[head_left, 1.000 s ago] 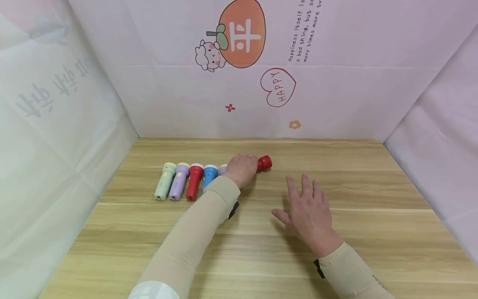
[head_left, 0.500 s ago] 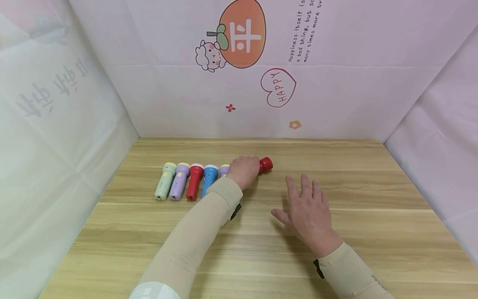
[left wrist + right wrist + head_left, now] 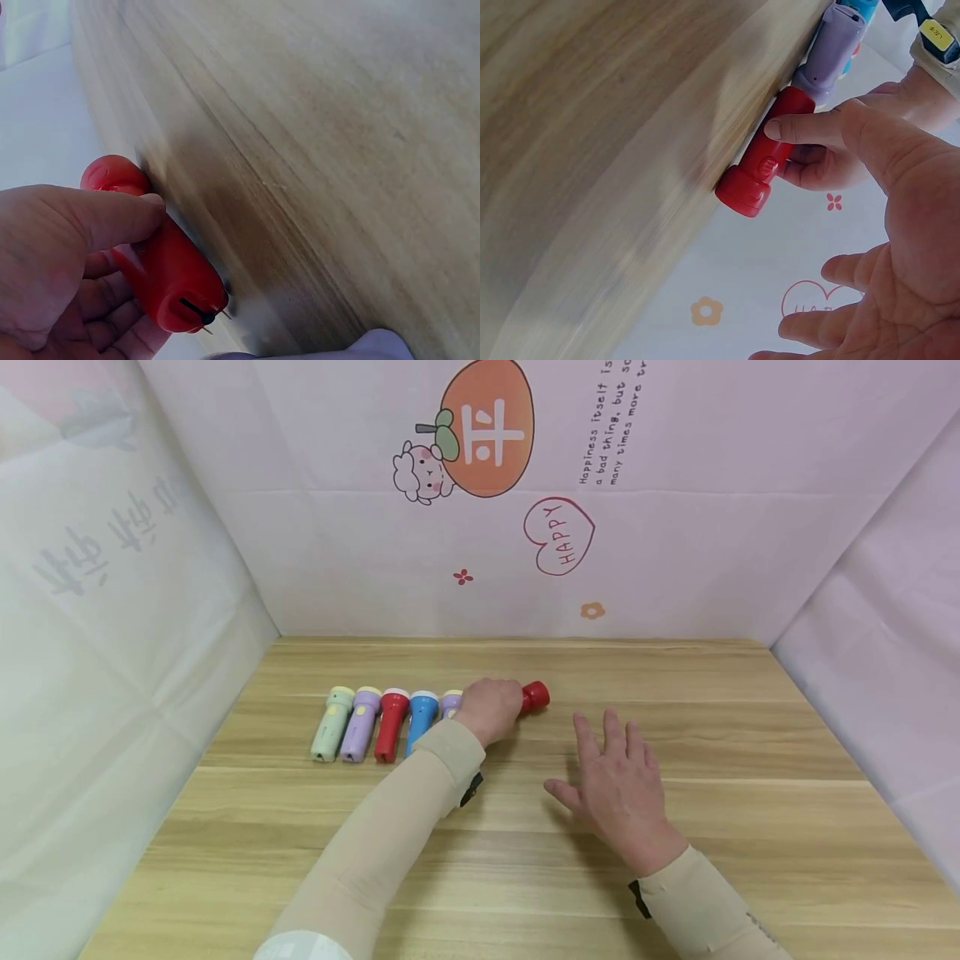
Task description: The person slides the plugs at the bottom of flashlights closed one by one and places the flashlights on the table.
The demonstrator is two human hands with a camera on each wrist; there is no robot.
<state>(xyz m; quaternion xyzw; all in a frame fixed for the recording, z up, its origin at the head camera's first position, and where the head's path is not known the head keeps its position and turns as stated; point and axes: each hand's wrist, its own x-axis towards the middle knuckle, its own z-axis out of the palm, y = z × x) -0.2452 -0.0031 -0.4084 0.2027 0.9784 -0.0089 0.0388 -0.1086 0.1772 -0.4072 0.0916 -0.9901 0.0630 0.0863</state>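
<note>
My left hand (image 3: 491,710) grips a red flashlight (image 3: 176,274) by its body, thumb on one side and fingers curled on the other. Two thin metal prongs stick out at its tail end in the left wrist view. Its wide red head (image 3: 536,695) points right in the head view. Just left of that hand lies a purple flashlight (image 3: 452,702), partly hidden by it. My right hand (image 3: 618,793) is spread with straight fingers to the right of the red flashlight and holds nothing.
A side-by-side row continues leftward with a blue flashlight (image 3: 422,717), a red one with a white rim (image 3: 391,727), a purple one (image 3: 361,727) and a pale green one (image 3: 332,727). They lie on the wooden table (image 3: 510,877). A printed white cloth (image 3: 337,543) rises behind it.
The left hand and its red flashlight have shifted slightly to the right and nearer to me. My right hand has stayed almost still.
</note>
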